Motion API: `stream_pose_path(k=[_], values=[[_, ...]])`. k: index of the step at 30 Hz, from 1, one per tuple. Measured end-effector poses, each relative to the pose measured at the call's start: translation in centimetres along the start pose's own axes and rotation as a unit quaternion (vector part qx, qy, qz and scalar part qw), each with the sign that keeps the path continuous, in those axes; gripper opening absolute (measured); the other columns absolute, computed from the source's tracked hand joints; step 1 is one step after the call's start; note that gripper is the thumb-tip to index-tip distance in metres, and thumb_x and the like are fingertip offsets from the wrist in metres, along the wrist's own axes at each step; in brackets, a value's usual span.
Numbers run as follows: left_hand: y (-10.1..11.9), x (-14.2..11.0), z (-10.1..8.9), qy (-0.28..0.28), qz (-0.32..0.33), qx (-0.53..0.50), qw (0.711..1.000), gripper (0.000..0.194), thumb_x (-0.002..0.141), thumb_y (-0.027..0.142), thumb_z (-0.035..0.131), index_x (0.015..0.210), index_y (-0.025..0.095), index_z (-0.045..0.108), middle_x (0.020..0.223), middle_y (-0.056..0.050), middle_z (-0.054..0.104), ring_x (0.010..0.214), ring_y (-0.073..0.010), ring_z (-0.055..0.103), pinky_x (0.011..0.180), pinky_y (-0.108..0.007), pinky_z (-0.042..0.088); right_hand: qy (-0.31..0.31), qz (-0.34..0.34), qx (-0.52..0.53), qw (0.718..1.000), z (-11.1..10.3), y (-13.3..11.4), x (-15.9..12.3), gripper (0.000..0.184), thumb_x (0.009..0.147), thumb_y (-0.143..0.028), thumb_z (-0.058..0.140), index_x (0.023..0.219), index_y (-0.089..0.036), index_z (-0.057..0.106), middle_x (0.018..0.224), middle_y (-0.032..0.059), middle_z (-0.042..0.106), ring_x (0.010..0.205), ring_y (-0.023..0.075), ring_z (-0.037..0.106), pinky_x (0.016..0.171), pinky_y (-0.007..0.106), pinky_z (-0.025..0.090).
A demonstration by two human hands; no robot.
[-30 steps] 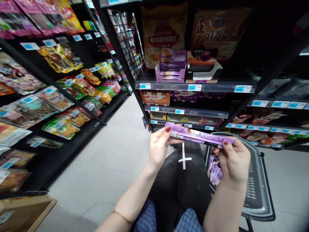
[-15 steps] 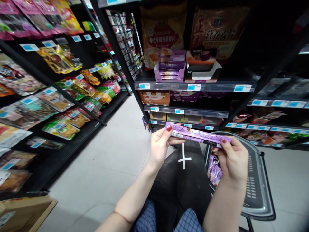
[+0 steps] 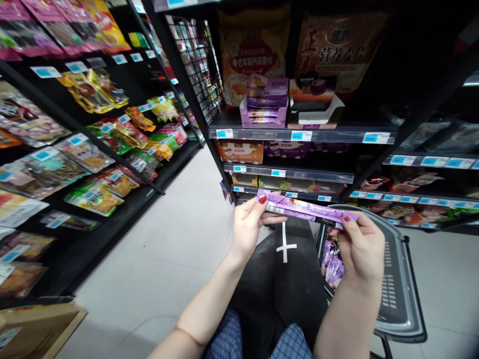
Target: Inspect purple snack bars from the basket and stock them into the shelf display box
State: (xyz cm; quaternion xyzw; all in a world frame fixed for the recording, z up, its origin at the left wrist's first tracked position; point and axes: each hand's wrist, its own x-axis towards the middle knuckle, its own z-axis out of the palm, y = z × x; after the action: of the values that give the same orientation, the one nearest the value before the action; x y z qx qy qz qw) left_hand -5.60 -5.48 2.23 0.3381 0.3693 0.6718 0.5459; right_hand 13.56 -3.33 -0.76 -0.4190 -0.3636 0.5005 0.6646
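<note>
The purple stick sachet (image 3: 305, 210) is held lengthwise between both hands, in front of the shelving and above the dark-trousered legs (image 3: 295, 279). One end is pinched by the left hand (image 3: 245, 227), thumb on top and fingers beneath; the other is pinched between the thumb and fingers of the right hand (image 3: 362, 249). The sachet looks very light, with a thin, glossy film that may slip slightly. It would probably bend if squeezed at the middle, and its wrapper could crease or tear if pulled hard. It is best taken near the ends, as seen here, with gentle pressure.

Beside the right hand, more purple packets (image 3: 333, 267) are held in the grey shopping basket (image 3: 402, 284). Farther out, similar sticks are displayed in a purple carton (image 3: 258, 122) on the shelf (image 3: 262, 133), in front of a cereal bag (image 3: 254, 55).
</note>
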Motion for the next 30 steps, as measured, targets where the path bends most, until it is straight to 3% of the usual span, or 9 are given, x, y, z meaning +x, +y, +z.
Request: stream_pose_path(k=[7, 20, 24, 27, 30], values=[[0.2, -0.1, 0.0, -0.003, -0.002, 0.005, 1.000, 0.032, 0.081, 0.037, 0.065, 0.096, 0.011, 0.073, 0.094, -0.012, 0.074, 0.078, -0.0262, 0.073, 0.073, -0.040, 0.062, 0.003, 0.010, 0.002, 1.000, -0.1, 0.0, -0.1, 0.023, 0.061, -0.032, 0.081, 0.067, -0.017, 0.065, 0.055, -0.0034, 0.058, 0.043, 0.0060, 0.052, 0.042, 0.017, 0.047], [0.0, 0.1, -0.2, -0.006, 0.003, 0.006, 1.000, 0.032, 0.081, 0.038, 0.064, 0.095, 0.011, 0.073, 0.093, -0.011, 0.074, 0.076, -0.0251, 0.073, 0.073, -0.040, 0.062, -0.011, -0.008, -0.008, 1.000, 0.1, -0.1, -0.2, 0.021, 0.068, -0.034, 0.077, 0.070, -0.017, 0.065, 0.058, -0.0028, 0.059, 0.044, 0.0070, 0.053, 0.043, 0.019, 0.047], [0.0, 0.2, -0.2, 0.005, 0.000, 0.008, 1.000, 0.033, 0.080, 0.040, 0.065, 0.094, 0.011, 0.073, 0.090, -0.010, 0.075, 0.072, -0.0228, 0.072, 0.069, -0.037, 0.062, -0.042, -0.036, -0.015, 0.998, -0.3, -0.2, -0.3, 0.020, 0.072, -0.037, 0.073, 0.080, -0.019, 0.068, 0.068, -0.0007, 0.063, 0.044, 0.0086, 0.055, 0.043, 0.024, 0.051], [0.0, 0.3, -0.3, 0.019, 0.000, 0.016, 1.000, 0.034, 0.080, 0.041, 0.065, 0.094, 0.011, 0.073, 0.091, -0.010, 0.074, 0.072, -0.0201, 0.071, 0.066, -0.032, 0.061, -0.077, -0.057, -0.011, 0.995, -0.8, -0.3, -0.4, 0.030, 0.068, -0.037, 0.077, 0.093, -0.022, 0.069, 0.071, -0.0005, 0.066, 0.044, 0.0107, 0.058, 0.045, 0.026, 0.054], [-0.1, 0.3, -0.4, -0.009, 0.010, 0.017, 1.000, 0.032, 0.079, 0.039, 0.066, 0.099, 0.014, 0.072, 0.093, -0.009, 0.074, 0.075, -0.0183, 0.071, 0.066, -0.030, 0.061, -0.081, -0.064, -0.013, 0.995, -1.2, -0.4, -0.5, 0.035, 0.062, -0.031, 0.082, 0.094, -0.024, 0.070, 0.069, -0.0021, 0.067, 0.044, 0.0104, 0.059, 0.047, 0.026, 0.056]])
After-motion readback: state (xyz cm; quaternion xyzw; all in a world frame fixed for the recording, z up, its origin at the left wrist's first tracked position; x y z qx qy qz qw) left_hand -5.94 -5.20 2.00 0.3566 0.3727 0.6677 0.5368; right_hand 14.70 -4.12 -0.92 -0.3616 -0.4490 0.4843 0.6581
